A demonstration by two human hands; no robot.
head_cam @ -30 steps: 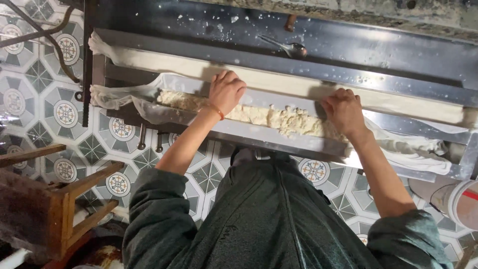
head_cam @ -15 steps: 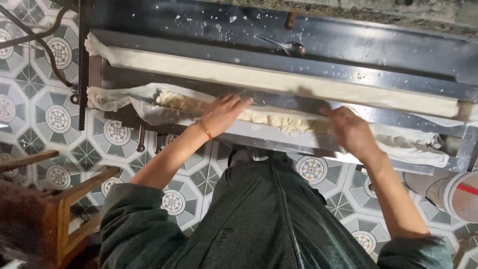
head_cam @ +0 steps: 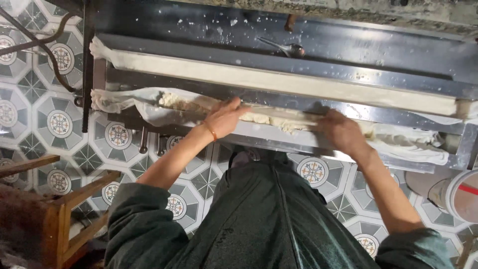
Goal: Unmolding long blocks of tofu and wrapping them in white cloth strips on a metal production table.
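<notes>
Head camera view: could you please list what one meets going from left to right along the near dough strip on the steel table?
Wooden chair → crumbly filling → left hand → right hand → white bucket.

Above my hands, the long dough roll (head_cam: 279,79) blocks reach; beyond it, dark desk (head_cam: 378,47) lies open around a spoon (head_cam: 291,49).

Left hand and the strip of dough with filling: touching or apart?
Touching. The head view shows the left hand lying flat on the dough strip, fingers pressed onto its top with no gap.
</notes>
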